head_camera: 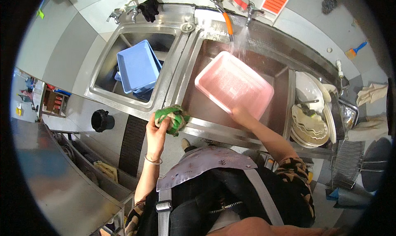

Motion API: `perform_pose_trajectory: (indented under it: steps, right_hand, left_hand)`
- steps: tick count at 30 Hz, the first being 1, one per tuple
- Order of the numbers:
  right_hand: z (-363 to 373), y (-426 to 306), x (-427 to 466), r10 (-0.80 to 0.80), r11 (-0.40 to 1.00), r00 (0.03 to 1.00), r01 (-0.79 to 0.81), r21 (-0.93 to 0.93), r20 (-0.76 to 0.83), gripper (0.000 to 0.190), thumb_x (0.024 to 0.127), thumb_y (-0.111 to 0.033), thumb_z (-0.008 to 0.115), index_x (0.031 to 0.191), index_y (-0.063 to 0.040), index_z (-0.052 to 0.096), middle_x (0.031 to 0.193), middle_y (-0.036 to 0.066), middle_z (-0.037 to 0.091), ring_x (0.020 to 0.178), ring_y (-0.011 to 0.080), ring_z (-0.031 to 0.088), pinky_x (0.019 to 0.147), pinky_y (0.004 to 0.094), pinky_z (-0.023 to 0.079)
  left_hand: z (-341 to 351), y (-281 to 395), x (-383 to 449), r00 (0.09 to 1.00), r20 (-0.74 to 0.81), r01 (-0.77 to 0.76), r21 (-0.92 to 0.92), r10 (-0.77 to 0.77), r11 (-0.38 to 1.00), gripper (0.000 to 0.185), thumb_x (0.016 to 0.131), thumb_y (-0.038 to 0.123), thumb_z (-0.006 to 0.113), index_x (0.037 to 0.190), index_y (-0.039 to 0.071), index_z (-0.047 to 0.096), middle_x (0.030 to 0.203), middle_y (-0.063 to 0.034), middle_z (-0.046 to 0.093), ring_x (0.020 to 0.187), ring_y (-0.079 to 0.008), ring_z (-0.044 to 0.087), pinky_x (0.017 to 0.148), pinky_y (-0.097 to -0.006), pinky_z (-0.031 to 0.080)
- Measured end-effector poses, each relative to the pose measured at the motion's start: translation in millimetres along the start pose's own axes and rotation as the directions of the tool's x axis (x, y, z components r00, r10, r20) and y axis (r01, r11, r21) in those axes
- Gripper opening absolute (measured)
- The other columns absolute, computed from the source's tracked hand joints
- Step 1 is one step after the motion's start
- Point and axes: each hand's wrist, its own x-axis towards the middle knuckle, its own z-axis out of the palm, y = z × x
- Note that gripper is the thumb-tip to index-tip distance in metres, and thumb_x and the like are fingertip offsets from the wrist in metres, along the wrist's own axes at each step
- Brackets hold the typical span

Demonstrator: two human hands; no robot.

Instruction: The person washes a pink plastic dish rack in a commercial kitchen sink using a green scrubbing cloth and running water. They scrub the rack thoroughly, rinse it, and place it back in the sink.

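Note:
My right hand (242, 116) grips the near edge of a pink plastic basket (236, 81), which is tilted over the middle basin of a steel sink (198, 107). Water runs from a tap (250, 15) just behind the basket's far side. In my left hand (157, 131) is a bunched green and beige cloth (172, 120), held at the sink's front rim. The fingers of my right hand are partly hidden by the basket wall.
Blue plastic trays (139, 67) lie in the left basin. White plates and bowls (311, 112) are stacked in the right basin. An orange-handled faucet (228, 22) reaches over the middle basin. A black bin (102, 121) stands on the floor, left of a dark mat (133, 144).

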Motion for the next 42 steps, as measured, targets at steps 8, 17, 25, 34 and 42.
perform_pose_trajectory:
  steps: [8,17,25,34,42]
  right_hand:
    - [-81.4,-21.6,-28.5,0.152,0.988,0.986,-0.149,-0.043,0.076,0.028,0.094,-0.029,0.058,0.093,-0.003,0.067,0.086,0.023,0.067,0.082,0.0425,0.064,0.074,0.0512,0.049]
    - [-176.9,-0.3,-42.9,0.157,0.933,0.829,-0.303,-0.196,-0.536,0.026,0.100,-0.028,0.050,0.108,-0.006,0.062,0.092,0.020,0.067,0.084,0.0418,0.063,0.073,0.0502,0.049]
    - [-233.7,-60.0,-77.5,0.223,0.858,0.710,-0.468,-0.212,-0.668,0.026,0.101,-0.029,0.051,0.107,-0.008,0.064,0.089,0.015,0.068,0.083,0.0377,0.065,0.071,0.0471,0.050]
    - [-96.5,-36.8,-93.0,0.131,0.968,0.929,-0.195,-0.158,-0.346,0.036,0.095,-0.028,0.059,0.120,-0.002,0.062,0.117,0.020,0.064,0.104,0.0385,0.061,0.090,0.0479,0.047]
    - [-86.3,-68.9,-103.5,0.204,0.977,0.947,-0.183,0.107,-0.246,0.049,0.093,-0.033,0.062,0.132,-0.003,0.057,0.130,0.023,0.059,0.114,0.0406,0.059,0.101,0.0455,0.045]
  left_hand:
    - [-24.1,-2.3,12.2,1.000,0.016,0.001,-0.076,0.001,0.997,0.016,0.097,0.009,0.063,0.111,0.002,0.064,0.100,-0.0005,0.068,0.089,-0.0076,0.061,0.082,-0.0232,0.047]
    - [-36.6,5.3,27.3,0.999,0.028,-0.035,-0.120,0.039,0.992,0.017,0.096,0.007,0.063,0.112,0.001,0.064,0.103,-0.0015,0.069,0.092,-0.0079,0.062,0.083,-0.0234,0.050]
    - [-44.8,12.1,29.9,0.997,0.032,-0.063,-0.138,0.068,0.988,0.020,0.097,0.006,0.061,0.117,0.001,0.062,0.109,-0.0041,0.068,0.096,-0.0107,0.062,0.089,-0.0258,0.049]
    - [-28.5,21.8,32.3,0.995,0.076,-0.062,-0.114,0.071,0.992,0.019,0.097,0.007,0.062,0.116,0.003,0.062,0.107,-0.0027,0.068,0.097,-0.0096,0.061,0.089,-0.0256,0.048]
    - [5.9,20.1,21.6,0.955,0.296,0.018,0.006,-0.019,1.000,0.021,0.096,0.007,0.063,0.117,0.002,0.062,0.104,-0.0031,0.069,0.092,-0.0092,0.063,0.081,-0.0231,0.050]
